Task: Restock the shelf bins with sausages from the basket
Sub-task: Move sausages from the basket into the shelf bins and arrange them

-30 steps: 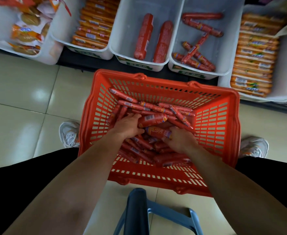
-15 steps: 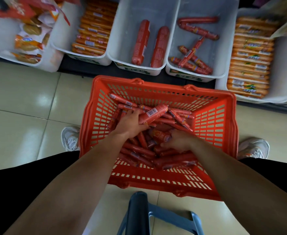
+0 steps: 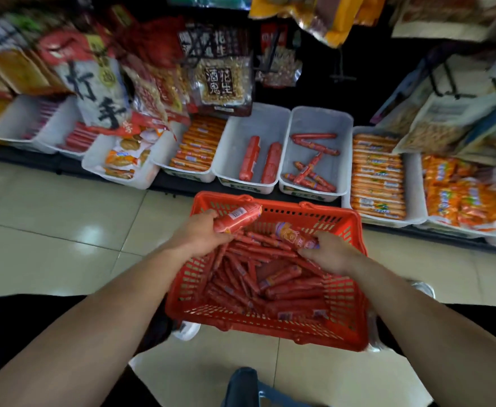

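Sausage (image 3: 238,219) in left hand (image 3: 198,235), labelled sausage (image 3: 296,237) in right hand (image 3: 333,254), over basket (image 3: 343,327)

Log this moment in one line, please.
left hand: grips thick barcoded sausage | right hand: grips orange-labelled sausage | red basket: holds many sausages

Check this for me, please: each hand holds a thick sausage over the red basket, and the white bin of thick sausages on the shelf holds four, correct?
Not quite: the head view shows only two thick sausages in that white bin, not four. The rest stands: the left hand and right hand each hold a thick sausage over the red basket.
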Demonstrator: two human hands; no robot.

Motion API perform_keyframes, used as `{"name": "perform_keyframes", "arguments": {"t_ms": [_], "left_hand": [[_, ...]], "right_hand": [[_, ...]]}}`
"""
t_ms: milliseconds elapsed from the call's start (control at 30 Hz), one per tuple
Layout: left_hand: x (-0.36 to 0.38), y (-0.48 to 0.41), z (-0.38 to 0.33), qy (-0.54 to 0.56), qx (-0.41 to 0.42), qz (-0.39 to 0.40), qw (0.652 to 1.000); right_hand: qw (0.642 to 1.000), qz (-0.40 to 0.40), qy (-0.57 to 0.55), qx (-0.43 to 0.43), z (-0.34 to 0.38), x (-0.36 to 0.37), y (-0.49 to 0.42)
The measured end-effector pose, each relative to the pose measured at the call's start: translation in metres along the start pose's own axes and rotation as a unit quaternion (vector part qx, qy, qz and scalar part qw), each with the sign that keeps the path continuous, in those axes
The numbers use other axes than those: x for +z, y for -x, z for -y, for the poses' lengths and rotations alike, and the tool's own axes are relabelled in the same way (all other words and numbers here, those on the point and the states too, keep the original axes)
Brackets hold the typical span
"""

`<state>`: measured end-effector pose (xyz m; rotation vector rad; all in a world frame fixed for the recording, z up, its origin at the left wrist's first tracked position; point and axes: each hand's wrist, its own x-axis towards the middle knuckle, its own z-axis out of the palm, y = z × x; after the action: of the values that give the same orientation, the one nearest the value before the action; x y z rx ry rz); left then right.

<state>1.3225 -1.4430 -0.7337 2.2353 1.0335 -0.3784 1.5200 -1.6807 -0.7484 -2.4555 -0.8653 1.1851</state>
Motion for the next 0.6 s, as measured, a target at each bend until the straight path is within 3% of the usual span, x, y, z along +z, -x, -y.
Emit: {"name": "perform_keyframes", "arguments": {"t_ms": [267,600], "left_hand": [[-0.071,-0.022,-0.003,0.005,0.010,-0.078,0.997],[-0.039,-0.118,0.001,0.139,-0.050,-0.153,0.977]], "right_hand": [[0.982,-0.149,-0.115,-0.019,0.024,-0.001,-0.002],[0.969,-0.182,-0.168,0.007,0.101,-0.020,-0.137]]}}
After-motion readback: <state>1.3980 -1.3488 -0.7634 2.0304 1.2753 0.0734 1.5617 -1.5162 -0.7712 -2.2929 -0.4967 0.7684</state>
